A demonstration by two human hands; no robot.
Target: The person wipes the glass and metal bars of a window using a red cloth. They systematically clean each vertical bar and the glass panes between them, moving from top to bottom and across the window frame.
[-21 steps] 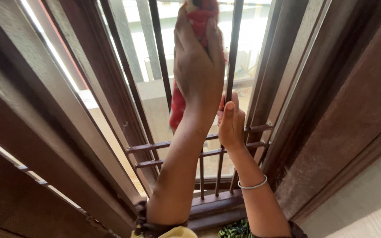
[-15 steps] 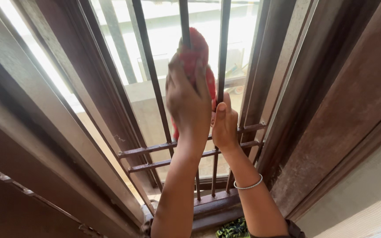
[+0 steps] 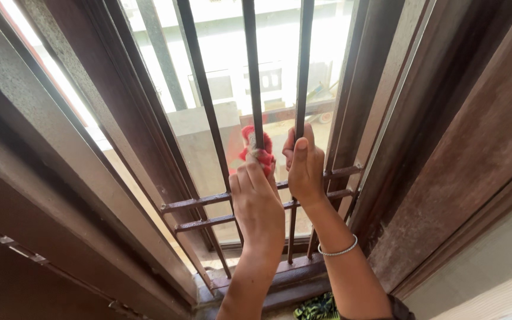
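My left hand (image 3: pixel 257 201) is closed around a red cloth (image 3: pixel 255 147) that wraps a dark vertical window bar (image 3: pixel 251 65), low down just above the upper crossbar (image 3: pixel 200 200). Only the top of the cloth shows above my fingers. My right hand (image 3: pixel 304 166) grips the neighbouring vertical bar (image 3: pixel 305 59) at about the same height, thumb up along it. A thin silver bangle (image 3: pixel 339 249) sits on my right wrist.
The brown metal grille has two horizontal crossbars low down and a rusty sill (image 3: pixel 291 272). Heavy brown window frames (image 3: pixel 445 148) stand close on both sides. Beyond the bars are a grey ledge and bright buildings. A green patterned fabric (image 3: pixel 315 308) lies below.
My left hand has slid the red cloth down the bar from the top of the view to just above the crossbars. My right hand has kept its grip on the other bar.
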